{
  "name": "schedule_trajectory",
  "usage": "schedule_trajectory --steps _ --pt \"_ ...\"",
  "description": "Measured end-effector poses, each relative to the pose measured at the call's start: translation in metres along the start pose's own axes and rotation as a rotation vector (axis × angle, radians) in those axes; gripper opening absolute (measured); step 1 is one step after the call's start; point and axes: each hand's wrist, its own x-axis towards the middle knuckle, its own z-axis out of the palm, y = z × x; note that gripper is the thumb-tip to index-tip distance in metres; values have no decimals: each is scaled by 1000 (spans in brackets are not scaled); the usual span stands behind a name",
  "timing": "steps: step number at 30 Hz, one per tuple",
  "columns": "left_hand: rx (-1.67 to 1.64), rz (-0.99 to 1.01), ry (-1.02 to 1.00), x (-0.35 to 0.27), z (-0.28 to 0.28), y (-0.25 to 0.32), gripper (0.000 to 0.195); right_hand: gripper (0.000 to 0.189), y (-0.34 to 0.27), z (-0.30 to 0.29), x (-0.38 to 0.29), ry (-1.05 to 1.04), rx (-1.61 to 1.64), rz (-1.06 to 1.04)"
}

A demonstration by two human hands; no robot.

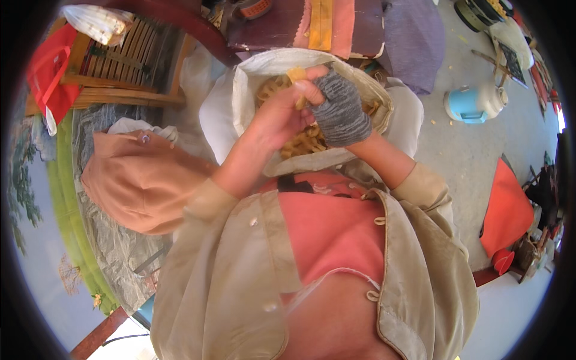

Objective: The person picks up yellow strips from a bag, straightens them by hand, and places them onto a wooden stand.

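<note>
My left hand [285, 108], bare, and my right hand [339, 108], in a grey fingerless knitted glove, meet above an open white sack [245, 105]. Between their bent fingers is a yellowish piece [296, 74]; its upper end sticks out above the fingertips, and the fingers partly hide the rest. Many curled, tan-yellow strips or pieces [308, 144] lie inside the sack, below my hands. Their exact material cannot be told.
A purple-topped surface [270, 33] with a yellow wooden strip [320, 24] stands beyond the sack. A slatted wooden chair [121, 92] and a peach-coloured cloth [144, 180] are at left. A blue-and-white vacuum flask [472, 103] and an orange-red object [506, 209] are at right.
</note>
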Motion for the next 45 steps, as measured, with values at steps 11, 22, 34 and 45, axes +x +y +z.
schedule_trajectory --steps 11,22,34,45 --pt "-274 -172 -508 47 -49 18 12 20 36 6 -4 -183 -287 -310" --pt "1155 437 -74 0 -12 12 24 32 5 -4 9 -36 -439 49" --pt "1117 1274 -18 -19 11 25 20 34 -8 -26 13 -523 1051 617" --pt "380 618 -259 -15 9 24 4 39 -53 -41 3 -128 -404 -86"
